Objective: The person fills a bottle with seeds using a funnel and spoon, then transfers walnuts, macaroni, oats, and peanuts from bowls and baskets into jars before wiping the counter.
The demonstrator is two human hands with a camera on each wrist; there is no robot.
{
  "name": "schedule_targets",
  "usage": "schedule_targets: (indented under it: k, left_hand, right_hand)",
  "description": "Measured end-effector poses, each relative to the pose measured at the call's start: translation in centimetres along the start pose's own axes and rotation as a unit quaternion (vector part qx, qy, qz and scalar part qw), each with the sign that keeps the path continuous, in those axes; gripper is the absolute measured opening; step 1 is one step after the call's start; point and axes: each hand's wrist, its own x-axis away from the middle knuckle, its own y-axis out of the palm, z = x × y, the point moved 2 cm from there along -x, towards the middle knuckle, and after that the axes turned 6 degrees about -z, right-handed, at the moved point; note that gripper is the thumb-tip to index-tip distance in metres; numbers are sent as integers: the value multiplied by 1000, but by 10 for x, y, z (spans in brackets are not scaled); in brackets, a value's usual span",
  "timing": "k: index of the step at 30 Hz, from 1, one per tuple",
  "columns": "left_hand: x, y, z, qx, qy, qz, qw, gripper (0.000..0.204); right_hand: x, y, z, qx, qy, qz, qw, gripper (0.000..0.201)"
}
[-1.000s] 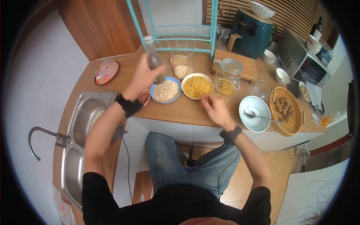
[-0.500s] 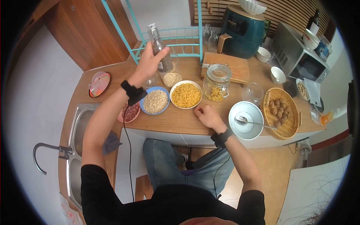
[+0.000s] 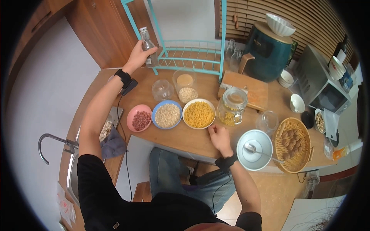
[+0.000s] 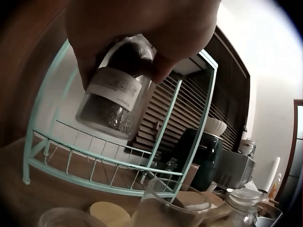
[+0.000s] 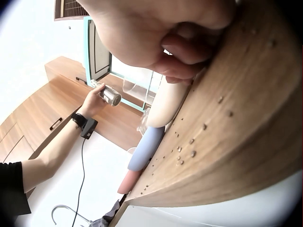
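Observation:
My left hand (image 3: 138, 57) grips a clear glass bottle (image 3: 151, 58) above the back left of the counter, beside the turquoise rack (image 3: 185, 61). Dark contents and a white label show on the bottle (image 4: 106, 113) in the left wrist view. My right hand (image 3: 220, 139) rests at the counter's front edge with fingers loosely curled, holding nothing visible. Just behind it stands a white bowl of yellow macaroni (image 3: 199, 114). A blue bowl of oats (image 3: 167, 114) and a pink bowl of reddish beans or peanuts (image 3: 141, 120) stand to its left.
Clip-top jar (image 3: 232, 109), part-filled with macaroni, stands by the cutting board (image 3: 246, 90). A light blue bowl (image 3: 246, 161) with a spoon and a basket (image 3: 279, 154) of walnuts are at right. Small dark bits (image 5: 193, 153) dot the counter. A sink (image 3: 73, 173) lies left.
My left hand has carried the bottle leftward, away from the bowls and toward the rack's left side. My right hand has come off the macaroni bowl's edge to the counter. The head view has shifted.

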Motion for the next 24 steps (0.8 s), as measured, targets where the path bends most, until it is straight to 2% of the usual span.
schedule_targets:
  k: [4,7,10,11,13,16,17,19,22,23,24]
  left_hand:
    - [-20,-15,-9,-57,-37,23,997,43]
    - [-36,-13,-22,-12,-30,59,998,56]
    - [-53,-5,-32,15,-56,83,995,60]
    - [-61,-4,-40,12,-64,91,994,62]
    - [-81,-4,-62,5,-77,111,991,68]
    - [-105,1,-84,4,-20,100,995,76]
    - [-112,2,-89,-26,-31,86,995,76]
    - [-127,6,-108,-33,-31,85,995,73]
    - [-144,13,-136,-36,-35,82,995,71]
    - [-151,17,-144,-37,-36,79,996,71]
    - [-155,20,-153,-37,-39,77,996,70]
  right_hand:
    - [-3,3,5,-23,30,0,999,25]
    - [-11,9,17,-58,50,-15,997,25]
    - [-9,8,15,-187,86,-66,976,24]
    - [-1,2,-1,-259,120,-73,956,24]
    - [20,-8,-20,-239,56,-20,969,25]
    - [64,-37,-67,-286,17,-27,958,19]
    - [75,-49,-76,-288,15,-14,957,11]
    - [86,-74,-86,-257,-92,84,958,9]
    - [86,-117,-121,-200,-53,149,967,12]
    - [74,-132,-131,-169,-103,102,975,13]
    - [59,-144,-145,-98,-98,62,988,11]
